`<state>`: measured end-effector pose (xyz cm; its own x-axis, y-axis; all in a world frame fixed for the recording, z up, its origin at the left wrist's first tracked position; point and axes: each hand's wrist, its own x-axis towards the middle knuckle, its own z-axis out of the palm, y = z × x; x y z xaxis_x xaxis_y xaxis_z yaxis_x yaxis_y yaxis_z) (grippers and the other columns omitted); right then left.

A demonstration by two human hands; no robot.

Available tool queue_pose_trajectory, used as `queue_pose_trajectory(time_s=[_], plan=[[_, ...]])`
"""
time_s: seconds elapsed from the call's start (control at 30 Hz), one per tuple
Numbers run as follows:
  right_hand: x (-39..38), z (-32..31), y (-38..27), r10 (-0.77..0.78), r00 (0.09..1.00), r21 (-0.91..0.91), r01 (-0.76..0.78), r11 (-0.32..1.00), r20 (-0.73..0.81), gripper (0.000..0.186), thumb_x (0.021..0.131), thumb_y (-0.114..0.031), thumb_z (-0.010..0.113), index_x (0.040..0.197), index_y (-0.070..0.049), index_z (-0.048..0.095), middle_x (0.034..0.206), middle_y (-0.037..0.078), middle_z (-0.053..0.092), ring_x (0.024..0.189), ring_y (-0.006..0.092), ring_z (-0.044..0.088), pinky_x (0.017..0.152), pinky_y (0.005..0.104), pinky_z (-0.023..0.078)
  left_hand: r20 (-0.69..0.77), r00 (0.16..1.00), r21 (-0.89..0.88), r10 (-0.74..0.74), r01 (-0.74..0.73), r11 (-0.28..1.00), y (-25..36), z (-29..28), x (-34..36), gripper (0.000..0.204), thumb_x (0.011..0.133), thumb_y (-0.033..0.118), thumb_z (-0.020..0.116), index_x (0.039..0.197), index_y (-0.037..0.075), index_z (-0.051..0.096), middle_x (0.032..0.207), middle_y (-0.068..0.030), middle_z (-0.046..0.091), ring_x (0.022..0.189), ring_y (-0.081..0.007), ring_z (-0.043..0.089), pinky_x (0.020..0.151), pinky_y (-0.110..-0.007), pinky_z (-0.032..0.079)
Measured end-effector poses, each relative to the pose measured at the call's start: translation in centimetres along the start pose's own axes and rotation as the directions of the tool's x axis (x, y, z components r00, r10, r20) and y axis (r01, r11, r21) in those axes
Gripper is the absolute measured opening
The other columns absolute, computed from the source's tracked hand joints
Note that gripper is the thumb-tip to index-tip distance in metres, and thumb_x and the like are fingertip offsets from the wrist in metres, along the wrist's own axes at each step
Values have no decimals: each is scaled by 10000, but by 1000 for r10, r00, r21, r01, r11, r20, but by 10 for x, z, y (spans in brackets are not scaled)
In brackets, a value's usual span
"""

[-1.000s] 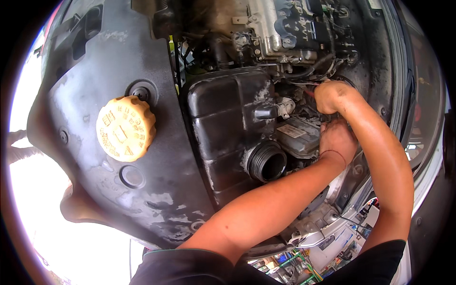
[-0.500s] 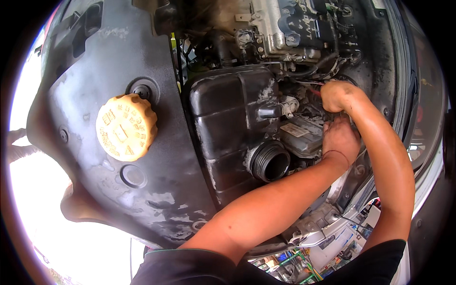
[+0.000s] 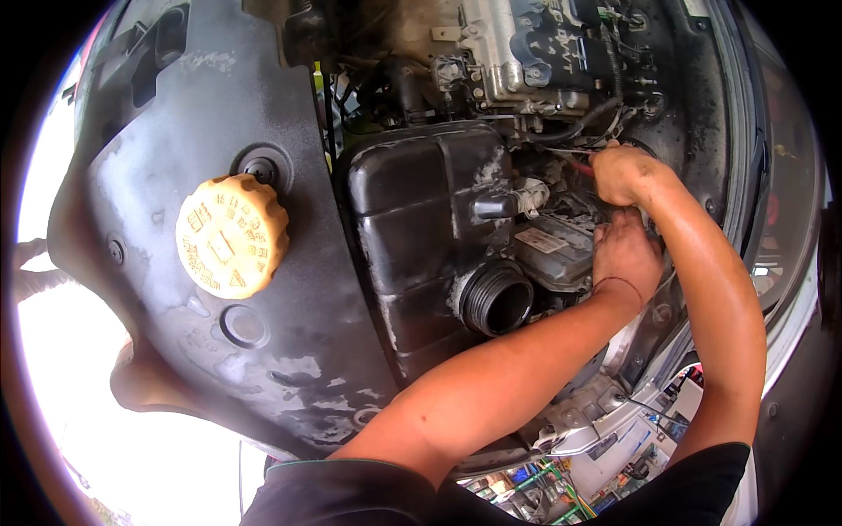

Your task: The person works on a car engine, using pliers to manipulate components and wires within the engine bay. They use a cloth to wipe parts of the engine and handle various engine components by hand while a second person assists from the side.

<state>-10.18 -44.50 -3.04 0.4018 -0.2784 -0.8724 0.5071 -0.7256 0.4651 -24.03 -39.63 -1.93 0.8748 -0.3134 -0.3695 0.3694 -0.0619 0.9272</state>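
Both my hands reach into the right side of an engine bay, close together. My right hand point(image 3: 624, 175) is closed in a fist-like curl. A slim red piece point(image 3: 581, 165) shows at its left edge; whether it is a tool handle or a cable, I cannot tell. Just below, my left hand point(image 3: 628, 250) lies beside a grey box with a pale label point(image 3: 554, 254), its fingers bent down out of sight. A black ribbed tank point(image 3: 421, 237) stands left of the hands, its threaded neck point(image 3: 497, 298) uncapped above my left forearm.
A yellow ridged cap point(image 3: 232, 235) rests on the wide black plastic cover point(image 3: 298, 263) at left. The metal engine top point(image 3: 517, 70), with hoses and wiring, is at the far side. The fender edge point(image 3: 745, 175) bounds the right. Cluttered shop items point(image 3: 535, 486) show at the bottom.
My right hand has shifted very slightly up and left, with its wrist turning a little. My left hand stays in nearly the same place.
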Motion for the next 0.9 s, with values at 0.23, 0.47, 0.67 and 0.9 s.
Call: queue_pose_trajectory(time_s=[0.23, 0.47, 0.67, 0.9], plan=[[5, 5, 24, -24, 998, 143, 17, 990, 50, 345, 765, -32, 614, 1079, -12, 756, 1080, 258, 723, 983, 390, 724, 828, 434, 593, 52, 998, 10, -18, 17, 1000, 4, -5, -4, 266, 877, 149, 581, 1083, -18, 562, 1128, -211, 617, 1079, -391, 617, 991, -468, 445], [-4, 53, 22, 8, 932, 125, 39, 991, -362, 407, 831, -92, 630, 1235, -95, 687, 1180, 245, 615, 1046, 418, 654, 921, 470, 541, -2, 999, 16, 52, -52, 999, -4, 2, -1, 235, 875, 144, 590, 1058, -3, 600, 1122, -209, 634, 1074, -373, 620, 982, -461, 444], [2, 55, 30, -21, 980, 366, 95, 926, -200, 352, 860, -154, 615, 1200, -118, 696, 1114, 242, 645, 1095, 412, 635, 914, 462, 531, 20, 998, 12, 61, -61, 998, -1, 4, -3, 224, 873, 133, 590, 1056, 4, 603, 1114, -190, 643, 1080, -354, 618, 979, -457, 439], [-18, 32, 7, 53, 963, 246, 14, 969, -264, 444, 846, -140, 596, 1280, -152, 692, 1303, 244, 575, 1137, 401, 637, 965, 466, 530, -2, 999, 35, 48, -48, 998, -6, 7, 0, 191, 884, 126, 563, 984, -1, 665, 1034, -197, 685, 1033, -348, 646, 963, -461, 445]])
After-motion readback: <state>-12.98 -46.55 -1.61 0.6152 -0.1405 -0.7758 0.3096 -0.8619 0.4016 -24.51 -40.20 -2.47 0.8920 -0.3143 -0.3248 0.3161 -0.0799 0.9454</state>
